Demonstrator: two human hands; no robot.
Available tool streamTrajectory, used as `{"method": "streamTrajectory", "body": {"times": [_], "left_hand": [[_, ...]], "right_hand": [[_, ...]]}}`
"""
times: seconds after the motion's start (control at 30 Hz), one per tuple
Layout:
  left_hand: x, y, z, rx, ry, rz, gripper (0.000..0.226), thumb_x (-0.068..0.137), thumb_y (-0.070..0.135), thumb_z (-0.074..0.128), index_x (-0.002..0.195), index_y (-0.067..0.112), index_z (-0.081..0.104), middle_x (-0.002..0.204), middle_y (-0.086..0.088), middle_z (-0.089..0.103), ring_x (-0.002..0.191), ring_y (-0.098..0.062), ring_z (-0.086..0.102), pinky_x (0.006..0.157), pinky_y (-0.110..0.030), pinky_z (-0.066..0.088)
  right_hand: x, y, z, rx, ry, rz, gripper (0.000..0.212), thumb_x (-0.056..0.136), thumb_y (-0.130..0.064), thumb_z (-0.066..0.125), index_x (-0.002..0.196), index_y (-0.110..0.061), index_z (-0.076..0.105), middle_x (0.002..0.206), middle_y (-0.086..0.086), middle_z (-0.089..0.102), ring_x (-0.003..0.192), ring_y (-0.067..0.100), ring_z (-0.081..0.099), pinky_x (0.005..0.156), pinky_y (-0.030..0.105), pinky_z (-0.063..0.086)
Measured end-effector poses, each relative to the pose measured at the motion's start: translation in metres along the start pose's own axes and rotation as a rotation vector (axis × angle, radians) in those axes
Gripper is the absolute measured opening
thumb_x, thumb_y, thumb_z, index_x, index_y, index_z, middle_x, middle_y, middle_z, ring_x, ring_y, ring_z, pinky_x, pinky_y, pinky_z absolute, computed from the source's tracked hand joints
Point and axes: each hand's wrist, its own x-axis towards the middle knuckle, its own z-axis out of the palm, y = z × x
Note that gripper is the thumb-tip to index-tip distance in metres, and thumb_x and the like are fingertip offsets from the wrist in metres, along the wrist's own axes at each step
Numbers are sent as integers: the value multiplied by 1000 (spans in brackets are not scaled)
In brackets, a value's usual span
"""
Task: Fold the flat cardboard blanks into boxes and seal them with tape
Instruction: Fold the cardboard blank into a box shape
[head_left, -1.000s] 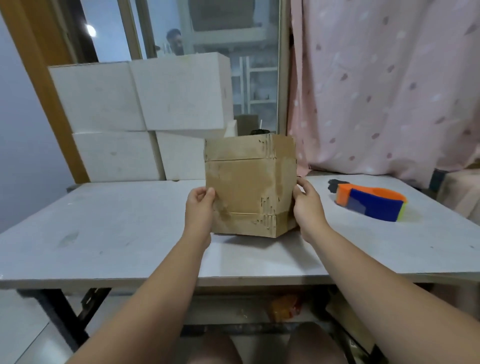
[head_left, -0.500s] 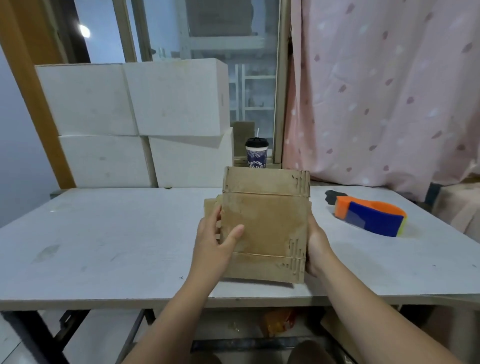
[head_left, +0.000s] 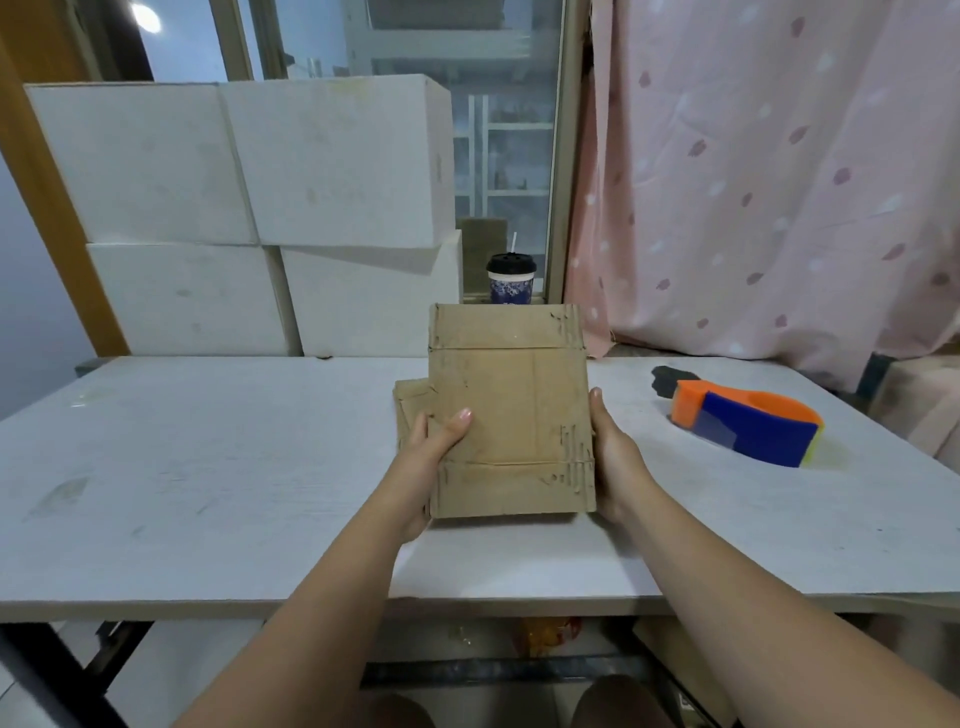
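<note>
A worn brown cardboard blank (head_left: 509, 405), flattened with creased flaps, is held tilted above the middle of the white table (head_left: 208, 467). My left hand (head_left: 426, 457) grips its left edge, thumb lying over the front face. My right hand (head_left: 613, 457) holds the right edge, with its fingers hidden behind the cardboard. An orange and blue tape dispenser (head_left: 748, 423) lies on the table to the right of the blank, well apart from my right hand.
Several white boxes (head_left: 249, 208) are stacked at the table's back left. A lidded paper cup (head_left: 510, 278) with a straw stands on the window sill behind the blank. A pink curtain (head_left: 779, 171) hangs at the back right.
The cardboard went from an upright, opened box shape to a flattened blank, lowered and tilted towards me. My left thumb moved over its front face.
</note>
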Motion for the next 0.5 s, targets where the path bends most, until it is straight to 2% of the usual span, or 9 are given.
{"method": "streamTrajectory", "body": {"times": [0.13, 0.23, 0.3, 0.37, 0.43, 0.5], "left_hand": [[23, 5, -9, -9, 36, 39, 127, 38, 74, 80, 146, 39, 23, 149, 7, 37, 136, -21, 36, 111, -50, 29], [37, 7, -11, 88, 89, 116, 118, 41, 78, 77, 142, 42, 28, 145, 7, 41, 133, -20, 40, 109, -48, 34], [44, 6, -11, 150, 130, 173, 110, 45, 76, 76, 139, 44, 29, 141, 8, 46, 130, -19, 44, 107, -47, 37], [46, 3, -15, 181, 146, 236, 100, 52, 73, 76, 138, 49, 28, 142, 9, 45, 130, -19, 44, 107, -48, 37], [45, 2, -18, 203, 120, 284, 95, 60, 69, 74, 139, 53, 24, 146, 12, 40, 133, -15, 41, 109, -47, 34], [39, 2, -21, 208, 64, 302, 94, 64, 64, 75, 140, 53, 21, 145, 15, 42, 131, -10, 43, 109, -44, 34]], "right_hand": [[24, 1, 14, 20, 1, -36, 53, 95, -60, 34, 118, -22, 62, 98, 3, 75, 87, 19, 72, 62, 31, 56], [35, 0, 19, 54, 50, -33, 49, 94, -57, 43, 104, -16, 66, 83, 6, 76, 71, 22, 73, 48, 29, 55], [41, -4, 19, 42, 64, -28, 46, 95, -54, 46, 99, -14, 69, 83, 7, 76, 70, 23, 73, 48, 32, 55], [43, -10, 19, -9, 44, -61, 49, 92, -59, 45, 107, -19, 70, 98, 8, 75, 84, 26, 73, 64, 40, 59], [42, -17, 19, -63, 2, -164, 56, 79, -71, 47, 119, -37, 64, 116, 4, 70, 102, 26, 69, 88, 49, 54], [32, -22, 20, -139, -107, -279, 66, 65, -84, 49, 123, -55, 54, 128, -7, 63, 116, 20, 62, 98, 50, 48]]}}
